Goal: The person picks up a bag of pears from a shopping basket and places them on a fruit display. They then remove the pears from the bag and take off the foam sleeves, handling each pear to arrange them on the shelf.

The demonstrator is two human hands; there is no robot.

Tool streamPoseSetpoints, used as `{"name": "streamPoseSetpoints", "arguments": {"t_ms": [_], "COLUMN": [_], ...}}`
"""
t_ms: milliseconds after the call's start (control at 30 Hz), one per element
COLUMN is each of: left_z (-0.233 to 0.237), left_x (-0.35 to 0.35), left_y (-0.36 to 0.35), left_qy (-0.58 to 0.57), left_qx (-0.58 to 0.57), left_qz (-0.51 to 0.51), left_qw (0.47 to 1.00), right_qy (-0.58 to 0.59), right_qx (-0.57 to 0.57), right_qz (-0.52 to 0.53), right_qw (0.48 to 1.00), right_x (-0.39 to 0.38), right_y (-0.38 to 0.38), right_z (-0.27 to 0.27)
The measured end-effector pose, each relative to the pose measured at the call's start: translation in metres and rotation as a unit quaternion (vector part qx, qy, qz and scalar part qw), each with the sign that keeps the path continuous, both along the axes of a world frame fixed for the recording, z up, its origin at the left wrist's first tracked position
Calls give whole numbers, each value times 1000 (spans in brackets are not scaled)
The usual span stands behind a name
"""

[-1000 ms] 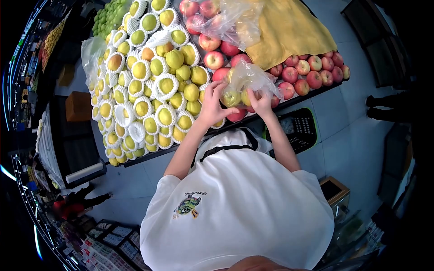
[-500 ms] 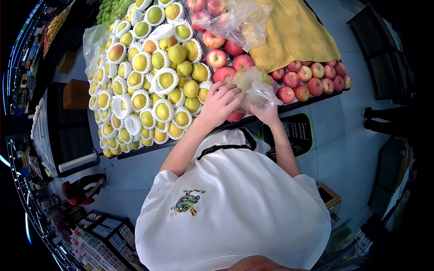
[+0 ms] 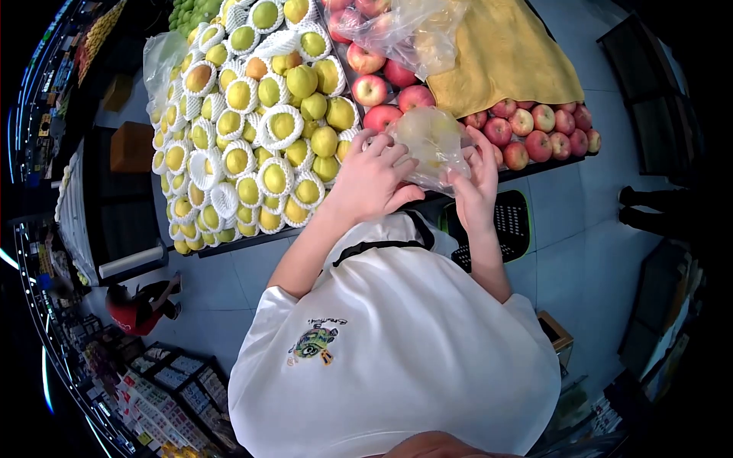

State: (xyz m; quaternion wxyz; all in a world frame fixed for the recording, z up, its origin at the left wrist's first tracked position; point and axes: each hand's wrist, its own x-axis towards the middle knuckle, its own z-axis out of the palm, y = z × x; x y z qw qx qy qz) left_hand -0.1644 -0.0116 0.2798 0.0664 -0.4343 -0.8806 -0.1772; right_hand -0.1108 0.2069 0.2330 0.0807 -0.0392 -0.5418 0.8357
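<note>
A clear plastic bag (image 3: pixel 429 141) with pale yellow-green fruit inside lies at the front edge of the red apples (image 3: pixel 416 98). My left hand (image 3: pixel 378 174) is at the bag's left side, fingers bent and spread, thumb stretched out apart from them. Its fingertips overlap the apples and the bag's edge. On the other side, my right hand (image 3: pixel 475 182) has the bag's right edge between thumb and fingers. To the left of my left hand are yellow-green pears (image 3: pixel 324 141), many in white foam nets (image 3: pixel 281 130).
A yellow cloth (image 3: pixel 508 57) covers part of the apples, and loose clear plastic (image 3: pixel 408 34) lies beside it. Below the stand's front edge is a black perforated stool (image 3: pixel 511 221). A person in red (image 3: pixel 134 309) is at the left; dark-clothed legs (image 3: pixel 657 206) show at the right.
My right hand has come out from under the bag to its right edge. My left thumb has spread outward. The bag has turned and looks smoother, nearer to me.
</note>
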Motion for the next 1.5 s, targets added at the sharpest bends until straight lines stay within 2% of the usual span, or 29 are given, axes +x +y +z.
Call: {"name": "streamPoseSetpoints", "arguments": {"t_ms": [67, 133, 167, 233, 267, 333, 367, 433, 500, 567, 633, 667, 767, 800, 867, 900, 933, 1000, 1033, 1100, 1167, 1233, 1267, 1300, 1333, 1367, 1433, 1467, 1500], "left_z": [1, 6, 11, 30, 36, 46, 45, -13, -69, -53, -52, -56, -71, -75, -82, -83, -84, -64, -30, -2, 13, 21, 19, 15, 10, 5, -6, -15, -26], "left_x": [-9, -13, -12, -9, -3, 10, 11, -13, -32, -39, -37, -35, -29, -28, -30, -31, -33, -36, -38, -38, -41, -43, -41, -37, -33, -27, -12, -2, 12], "left_y": [-8, -11, -9, 0, 4, 12, 20, 50, 63, 73, 79, 83, 87, 88, 91, 90, 89, 81, 70, 57, 51, 48, 45, 42, 39, 33, 16, 6, -6], "left_qy": [2, 85, 84, 95, 95, -56, -125, -213, -159, 7, 69, 71, 62, 58, 48, 42, 33, -3, -47, -63, -77, -228, -227, -189, -149, -149, -397, -397, -499], "left_qx": [-38, -75, -77, 15, 14, 200, 190, 60, 59, 83, 79, 71, 59, 57, 60, 62, 64, 54, 16, 47, 79, 62, 63, 158, 250, 249, 418, 419, 495], "left_qz": [36, 181, 181, 291, 289, 117, 54, -8, -35, -72, -58, -46, -22, -15, -6, -1, 5, 12, 9, 7, 3, 2, 9, -16, -42, -37, -84, -83, -84], "left_qw": [999, 977, 977, 952, 952, 971, 972, 975, 985, 994, 993, 994, 996, 997, 997, 997, 997, 998, 999, 997, 994, 972, 972, 969, 956, 956, 813, 812, 706], "right_qy": [-10, -45, -46, -39, -40, -75, -75, -56, -30, 6, 2, 17, 11, 19, 93, 48, 10, -11, -25, -16, -22, -13, -5, -5, -5, -5, 27, 59, 49], "right_qx": [-5, -75, -76, -101, -102, -106, -106, -95, -81, -50, -17, 28, 308, 309, 482, 422, 281, 181, 187, 182, 188, 148, 106, 106, 219, 329, 388, 445, 423], "right_qz": [31, 40, 40, 50, 48, 23, 23, -43, -23, -9, -43, -52, -78, -68, -94, -70, -53, -96, -121, -112, -104, -103, -108, -101, -87, -73, -39, -8, 28], "right_qw": [999, 995, 995, 993, 993, 991, 991, 993, 996, 999, 999, 998, 948, 949, 866, 903, 958, 979, 975, 977, 976, 984, 988, 989, 972, 942, 920, 893, 904], "right_x": [3, 4, 6, 9, 10, 9, 10, 13, 19, 16, 11, 10, -3, -7, -17, -23, -25, -28, -29, -35, -40, -43, -46, -50, -55, -57, -53, -52, -48], "right_y": [5, 6, 5, 3, 2, -3, -4, -7, -3, -2, -6, 0, 10, 11, 18, 28, 25, 23, 21, 25, 27, 22, 18, 19, 26, 29, 26, 27, 21], "right_z": [2, 13, 16, 22, 25, 29, 27, 19, 3, 2, -1, -18, -45, -48, -70, -98, -106, -117, -115, -131, -142, -150, -155, -170, -195, -210, -202, -198, -160]}}
